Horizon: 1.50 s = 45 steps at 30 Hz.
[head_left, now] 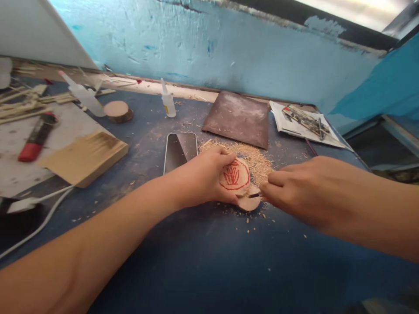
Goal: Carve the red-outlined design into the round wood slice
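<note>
Red-marked wood disc (244, 173) is in the left hand, above the table, near the middle of view. Blue wall (183, 48) runs across the back. Blue table (209, 261) below, chips scattered over it. Brown sheet (237, 117) lies toward the back; white paper (277, 114) with blurry clutter on it, to its right. Wood block (87, 159) at left. Right hand (297, 187): fingers closed round a thin tool, handle mostly hidden. Left hand (206, 176): gripping the disc by its edge, digits on far and near sides. Shavings pile (260, 163) just beyond the disc. Phone (178, 150) flat, partly behind left hand. Round wood piece (248, 205) under the disc's near edge; can't tell if joined. Thin tool (254, 195) points its dark tip at that piece.
</note>
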Available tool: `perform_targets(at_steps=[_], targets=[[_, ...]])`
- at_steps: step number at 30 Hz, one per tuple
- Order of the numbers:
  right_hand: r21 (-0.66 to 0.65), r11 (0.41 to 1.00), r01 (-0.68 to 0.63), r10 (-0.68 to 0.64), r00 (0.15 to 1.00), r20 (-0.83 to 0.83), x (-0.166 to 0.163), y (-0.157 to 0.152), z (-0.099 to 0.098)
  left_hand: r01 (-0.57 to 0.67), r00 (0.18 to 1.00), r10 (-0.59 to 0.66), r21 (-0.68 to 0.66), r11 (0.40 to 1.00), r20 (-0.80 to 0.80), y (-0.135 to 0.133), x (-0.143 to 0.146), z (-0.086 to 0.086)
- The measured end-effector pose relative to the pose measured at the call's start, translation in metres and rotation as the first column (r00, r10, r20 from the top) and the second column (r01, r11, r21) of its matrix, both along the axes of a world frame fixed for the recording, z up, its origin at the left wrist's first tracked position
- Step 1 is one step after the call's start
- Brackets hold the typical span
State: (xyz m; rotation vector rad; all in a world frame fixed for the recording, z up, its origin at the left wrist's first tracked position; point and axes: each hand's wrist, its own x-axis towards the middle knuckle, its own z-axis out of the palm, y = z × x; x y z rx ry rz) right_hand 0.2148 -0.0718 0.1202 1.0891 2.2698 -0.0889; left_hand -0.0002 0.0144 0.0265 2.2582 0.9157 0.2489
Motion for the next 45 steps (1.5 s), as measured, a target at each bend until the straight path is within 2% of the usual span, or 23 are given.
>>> perform_targets(at_steps=[3,9,13,25,28,31,37,40,42,45], targets=[[0.026,0.996,0.087,-0.085,0.994,-0.065,0.013,-0.006,-0.007,-0.004,1.000,0.004,-0.012,1.000,0.010,0.000,-0.001,0.000],[-0.034,0.979,0.203,-0.201,0.978,0.053,0.009,0.002,-0.005,-0.001,1.000,0.001,-0.015,1.000,0.018,0.000,-0.001,-0.001],[-0.093,0.968,0.232,-0.223,0.970,0.098,-0.002,0.008,-0.002,-0.006,1.000,0.006,-0.008,1.000,0.009,-0.001,-0.002,0.000],[-0.110,0.959,0.263,-0.232,0.945,0.232,-0.024,0.013,0.012,0.000,1.000,0.000,-0.005,1.000,0.024,-0.001,-0.002,-0.001],[-0.128,0.962,0.243,-0.213,0.954,0.211,-0.028,0.013,0.012,0.002,1.000,-0.002,-0.003,1.000,0.025,-0.002,-0.001,0.000],[-0.093,0.976,0.197,-0.177,0.966,0.189,-0.032,0.009,0.009,0.002,1.000,-0.003,0.007,1.000,0.021,-0.002,0.000,-0.001],[-0.054,0.996,-0.077,0.088,0.969,0.232,-0.040,0.001,0.008,0.013,1.000,-0.012,0.046,0.999,-0.009,-0.002,0.003,-0.003],[-0.075,0.987,-0.141,0.155,0.960,0.234,-0.041,0.007,0.009,0.026,1.000,-0.026,0.057,0.998,-0.006,-0.002,0.003,-0.003],[-0.099,0.992,-0.075,0.095,0.972,0.216,-0.040,0.014,0.010,0.026,1.000,-0.026,0.066,0.997,-0.012,-0.002,0.004,-0.003],[-0.109,0.989,0.100,-0.076,0.975,0.209,-0.038,0.024,0.011,0.012,1.000,-0.011,0.089,0.996,-0.004,-0.002,0.004,-0.005]])
